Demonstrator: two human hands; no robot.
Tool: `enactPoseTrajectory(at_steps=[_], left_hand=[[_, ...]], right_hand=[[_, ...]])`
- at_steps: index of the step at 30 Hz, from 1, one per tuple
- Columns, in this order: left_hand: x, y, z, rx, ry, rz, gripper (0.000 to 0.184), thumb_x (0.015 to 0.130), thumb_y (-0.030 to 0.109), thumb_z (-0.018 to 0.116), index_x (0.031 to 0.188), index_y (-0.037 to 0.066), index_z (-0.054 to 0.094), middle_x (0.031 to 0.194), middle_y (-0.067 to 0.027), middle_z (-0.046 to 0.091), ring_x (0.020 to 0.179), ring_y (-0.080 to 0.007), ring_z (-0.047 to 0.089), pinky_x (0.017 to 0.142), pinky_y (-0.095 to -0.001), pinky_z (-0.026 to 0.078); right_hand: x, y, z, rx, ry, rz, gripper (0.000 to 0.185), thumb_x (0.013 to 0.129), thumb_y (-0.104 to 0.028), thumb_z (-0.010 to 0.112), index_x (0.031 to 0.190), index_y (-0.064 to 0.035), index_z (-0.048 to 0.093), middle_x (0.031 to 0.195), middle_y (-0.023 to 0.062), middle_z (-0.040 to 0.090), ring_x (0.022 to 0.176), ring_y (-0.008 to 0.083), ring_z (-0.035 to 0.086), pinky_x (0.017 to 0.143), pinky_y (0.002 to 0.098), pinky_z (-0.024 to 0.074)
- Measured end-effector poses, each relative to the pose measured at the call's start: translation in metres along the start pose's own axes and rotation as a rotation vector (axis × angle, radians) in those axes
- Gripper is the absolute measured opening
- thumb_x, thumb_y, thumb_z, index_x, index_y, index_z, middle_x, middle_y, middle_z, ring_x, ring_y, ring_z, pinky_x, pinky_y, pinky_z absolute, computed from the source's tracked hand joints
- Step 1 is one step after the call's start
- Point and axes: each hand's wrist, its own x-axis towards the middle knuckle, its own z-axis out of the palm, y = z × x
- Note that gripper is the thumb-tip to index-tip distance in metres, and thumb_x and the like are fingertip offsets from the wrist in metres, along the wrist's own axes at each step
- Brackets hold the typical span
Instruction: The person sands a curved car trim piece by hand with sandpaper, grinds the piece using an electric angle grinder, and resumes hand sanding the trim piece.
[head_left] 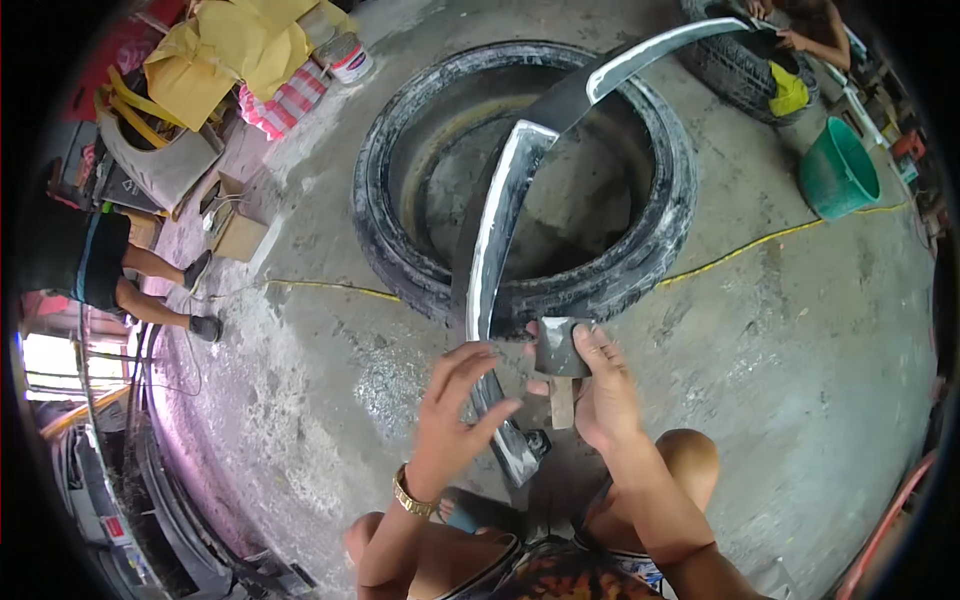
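Observation:
A long, curved dark panel strip [500,215] with a white coated band lies across a tire [375,215] on the floor, its lower end reaching toward my knees. My left hand [455,415] is over the strip's lower part, fingers and thumb apart; whether the fingertips press on it I cannot tell. To the right of the strip, my right hand [605,390] is closed around a dark square sheet that looks like sandpaper [560,348]. It has a pale smear, and a short wooden stick [562,405] shows below it.
A green bucket [838,175] stands at right, past a yellow cord [740,250] on the concrete floor. Another person's hands [790,38] are at a second tire [730,70]. A can [348,60], yellow paper [210,60] and cardboard box [237,235] sit left, near a person's legs [150,285].

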Motion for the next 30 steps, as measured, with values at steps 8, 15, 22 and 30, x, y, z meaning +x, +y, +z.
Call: enactPoseTrajectory(at_steps=[8,15,22,30], left_hand=[[-0.005,-0.020,-0.004,0.240,-0.224,0.226,0.061,0.083,0.028,0.079,0.137,0.010,0.059,0.145,-0.0105,0.053,0.131,-0.0313,0.054,0.101,-0.0428,0.045],[-0.012,-0.029,-0.028,0.177,-0.086,0.059,0.063,0.091,0.037,0.070,0.144,0.010,0.051,0.144,-0.0145,0.052,0.129,-0.0328,0.052,0.107,-0.0437,0.043],[-0.015,-0.040,-0.039,0.173,-0.011,0.060,0.059,0.093,0.036,0.067,0.142,0.007,0.050,0.148,-0.0131,0.046,0.132,-0.0327,0.047,0.109,-0.0456,0.040],[-0.016,-0.046,-0.042,0.126,0.030,0.085,0.056,0.093,0.035,0.069,0.138,0.006,0.053,0.144,-0.0136,0.049,0.131,-0.0327,0.048,0.110,-0.0456,0.039]], right_hand=[[0.003,0.053,-0.009,-0.325,0.006,0.029,0.026,0.103,-0.033,0.059,0.110,-0.0082,0.064,0.099,0.0017,0.065,0.093,0.0141,0.067,0.077,0.0338,0.0590],[-0.005,0.050,-0.008,-0.548,0.114,0.216,0.029,0.099,-0.033,0.063,0.121,-0.0135,0.060,0.106,0.0050,0.067,0.084,0.0203,0.069,0.062,0.0363,0.0574],[0.055,0.034,-0.028,-1.195,-0.041,-0.572,0.018,0.099,-0.007,0.056,0.113,0.0019,0.060,0.104,0.0072,0.065,0.091,0.0156,0.059,0.080,0.0288,0.0476],[0.086,0.033,-0.013,-1.779,-0.131,-0.861,0.029,0.078,0.007,0.066,0.103,-0.0028,0.057,0.100,0.0160,0.058,0.100,0.0394,0.055,0.086,0.0486,0.0449]])
